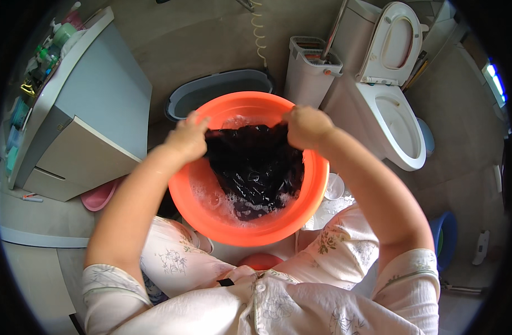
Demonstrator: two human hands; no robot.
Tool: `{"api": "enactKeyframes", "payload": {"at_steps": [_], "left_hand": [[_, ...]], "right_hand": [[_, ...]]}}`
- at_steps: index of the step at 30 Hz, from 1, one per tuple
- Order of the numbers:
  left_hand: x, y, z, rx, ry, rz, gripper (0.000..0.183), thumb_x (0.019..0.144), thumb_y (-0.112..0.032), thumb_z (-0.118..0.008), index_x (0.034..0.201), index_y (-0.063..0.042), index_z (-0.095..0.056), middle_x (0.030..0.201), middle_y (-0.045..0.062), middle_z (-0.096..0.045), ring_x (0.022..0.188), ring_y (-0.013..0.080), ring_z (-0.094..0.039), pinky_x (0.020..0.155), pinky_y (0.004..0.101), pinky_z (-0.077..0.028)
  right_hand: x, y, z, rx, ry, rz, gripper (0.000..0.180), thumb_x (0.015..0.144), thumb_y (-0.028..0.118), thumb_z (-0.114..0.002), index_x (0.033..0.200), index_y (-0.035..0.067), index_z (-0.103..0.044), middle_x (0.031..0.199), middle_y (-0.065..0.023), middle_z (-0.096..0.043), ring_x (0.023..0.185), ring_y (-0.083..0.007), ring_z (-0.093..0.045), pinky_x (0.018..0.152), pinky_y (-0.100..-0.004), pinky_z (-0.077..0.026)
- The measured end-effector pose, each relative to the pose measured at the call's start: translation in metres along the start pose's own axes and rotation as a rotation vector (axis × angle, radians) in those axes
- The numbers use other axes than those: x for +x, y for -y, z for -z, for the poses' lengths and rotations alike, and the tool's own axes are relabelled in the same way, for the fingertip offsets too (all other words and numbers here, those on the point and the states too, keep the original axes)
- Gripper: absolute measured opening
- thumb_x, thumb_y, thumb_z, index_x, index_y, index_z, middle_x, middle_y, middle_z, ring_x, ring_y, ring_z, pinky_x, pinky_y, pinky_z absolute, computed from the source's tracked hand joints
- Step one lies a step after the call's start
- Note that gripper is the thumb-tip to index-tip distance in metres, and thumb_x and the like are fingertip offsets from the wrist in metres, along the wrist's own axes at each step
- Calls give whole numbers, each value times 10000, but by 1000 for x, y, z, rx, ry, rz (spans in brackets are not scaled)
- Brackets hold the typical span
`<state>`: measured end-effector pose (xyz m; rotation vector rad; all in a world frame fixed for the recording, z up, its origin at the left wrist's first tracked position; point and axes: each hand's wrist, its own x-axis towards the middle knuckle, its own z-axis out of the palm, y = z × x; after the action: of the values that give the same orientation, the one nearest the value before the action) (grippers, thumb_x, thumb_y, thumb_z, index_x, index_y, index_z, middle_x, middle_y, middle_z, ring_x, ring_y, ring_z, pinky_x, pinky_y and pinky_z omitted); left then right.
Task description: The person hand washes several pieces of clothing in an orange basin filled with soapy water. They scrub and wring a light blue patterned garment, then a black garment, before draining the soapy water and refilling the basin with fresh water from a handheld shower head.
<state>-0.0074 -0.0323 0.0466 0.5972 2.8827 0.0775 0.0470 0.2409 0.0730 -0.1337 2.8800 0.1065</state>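
Note:
A wet black cloth (256,167), perhaps a garment, is stretched between my two hands over an orange plastic basin (256,238). Its lower part lies in soapy water (210,201) with white suds. My left hand (188,138) grips the cloth's left upper corner above the basin's left rim, somewhat blurred, some fingers raised. At the upper right, my right hand (308,127) is closed in a fist around the other corner. The basin stands on the floor between my knees.
Behind the basin sits a grey oval tub (218,79), beside a white mop bucket (310,71) with a mop handle. A toilet (400,121) with its lid raised stands at right. On the left is a cabinet (105,88) topped with bottles. A pink basin (101,194) lies below it.

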Motion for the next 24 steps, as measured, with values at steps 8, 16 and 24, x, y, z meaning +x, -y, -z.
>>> {"api": "enactKeyframes", "payload": {"at_steps": [8, 16, 24], "left_hand": [[39, -49, -83, 37, 188, -170, 805, 740, -237, -605, 1442, -390, -241, 1555, 8, -39, 1415, 375, -21, 1029, 697, -186], [42, -54, -144, 110, 154, -188, 722, 817, -330, -588, 1458, -288, -258, 1528, 86, -136, 1395, 427, -8, 1051, 687, -108], [64, -48, -144, 112, 252, -223, 709, 818, -415, -572, 1448, -277, -279, 1447, 111, -326, 1337, 401, -242, 1092, 588, -172]], "right_hand": [[31, 26, -88, -52, 119, 208, 665, 845, 282, -489, 1458, 349, -241, 1560, -28, -85, 1434, -279, -63, 1100, -589, -142], [50, 42, -138, 15, 268, 222, 664, 854, 255, -427, 1482, 275, -212, 1559, -66, -94, 1428, -341, -54, 1112, -567, -109], [72, 25, -173, 275, 288, 273, 709, 805, 230, -564, 1454, 199, -280, 1532, -116, -156, 1412, -313, -134, 1149, -428, -141]]}}
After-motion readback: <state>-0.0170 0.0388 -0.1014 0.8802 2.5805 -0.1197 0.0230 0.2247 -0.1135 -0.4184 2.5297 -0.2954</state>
